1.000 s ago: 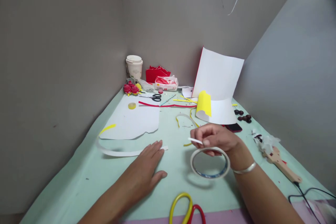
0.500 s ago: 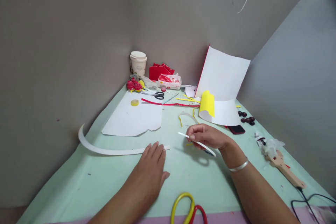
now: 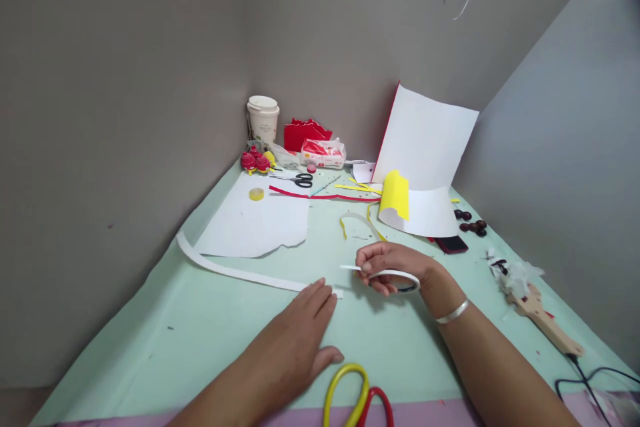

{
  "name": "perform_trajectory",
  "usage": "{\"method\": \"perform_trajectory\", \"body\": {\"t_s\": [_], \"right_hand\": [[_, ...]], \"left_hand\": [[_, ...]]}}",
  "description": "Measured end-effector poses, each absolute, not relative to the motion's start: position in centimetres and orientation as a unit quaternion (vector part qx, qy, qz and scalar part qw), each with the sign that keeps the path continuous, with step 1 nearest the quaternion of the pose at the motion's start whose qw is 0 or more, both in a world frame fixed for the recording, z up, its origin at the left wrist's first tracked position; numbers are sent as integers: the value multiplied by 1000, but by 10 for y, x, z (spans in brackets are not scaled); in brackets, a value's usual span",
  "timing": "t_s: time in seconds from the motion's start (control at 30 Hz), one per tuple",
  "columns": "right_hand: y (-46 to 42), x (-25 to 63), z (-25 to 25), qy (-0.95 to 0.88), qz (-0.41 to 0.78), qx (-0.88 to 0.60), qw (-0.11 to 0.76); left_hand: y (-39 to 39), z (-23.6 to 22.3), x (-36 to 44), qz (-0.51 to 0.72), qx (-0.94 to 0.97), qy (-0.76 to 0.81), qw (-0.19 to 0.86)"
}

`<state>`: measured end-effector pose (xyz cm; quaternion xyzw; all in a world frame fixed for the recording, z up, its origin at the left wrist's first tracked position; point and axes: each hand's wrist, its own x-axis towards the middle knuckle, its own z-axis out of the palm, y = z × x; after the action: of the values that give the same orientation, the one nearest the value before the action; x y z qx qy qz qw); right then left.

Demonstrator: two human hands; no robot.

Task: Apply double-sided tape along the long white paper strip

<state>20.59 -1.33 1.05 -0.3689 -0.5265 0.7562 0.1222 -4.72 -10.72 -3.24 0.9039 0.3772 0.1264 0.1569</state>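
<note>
White and curving, one strip (image 3: 240, 273) is lying under the flattened left hand (image 3: 295, 333); the right hand (image 3: 395, 259) is pinching one tape roll (image 3: 417, 283) nearer the tabletop's (image 3: 200, 347) right edge.

At the back of the counter (image 3: 125, 353) stands a lidded cup (image 3: 263, 121). Black-handled scissors (image 3: 300, 181) lie nearer, and a corded glue gun (image 3: 547, 325) lies at the right.

Likely a small craft workspace: plain grey walls (image 3: 320, 27) close in around a table (image 3: 200, 360) under a mint-green cover. Right of the right hand (image 3: 393, 263) gripping a tape roll (image 3: 416, 285) lies a corded tool, probably a glue gun (image 3: 547, 325); nearer the wearer, yellow-and-red-handled scissors (image 3: 362, 403); beyond the grip, curled yellow paper (image 3: 394, 195) and, farther left, black-handled scissors (image 3: 304, 182).
</note>
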Motion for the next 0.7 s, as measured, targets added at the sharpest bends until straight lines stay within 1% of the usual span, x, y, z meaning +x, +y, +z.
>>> {"method": "perform_trajectory", "body": {"t_s": [0.2,0.33,0.43,0.57,0.7], "right_hand": [[-21,195,-1,-506,771,-377,89],[-24,189,-3,-561,722,-393,102],[-25,185,-2,-596,680,-415,103],[-24,182,-1,-615,636,-447,134],[-22,184,-3,-590,659,-433,174]], "left_hand": [[-100,-36,-57,149,915,356,120],[-102,-24,-55,123,911,383,88],[-105,-13,-50,105,900,412,97],[-107,-10,-44,83,899,417,107],[-110,-13,-39,50,897,428,99]]}}
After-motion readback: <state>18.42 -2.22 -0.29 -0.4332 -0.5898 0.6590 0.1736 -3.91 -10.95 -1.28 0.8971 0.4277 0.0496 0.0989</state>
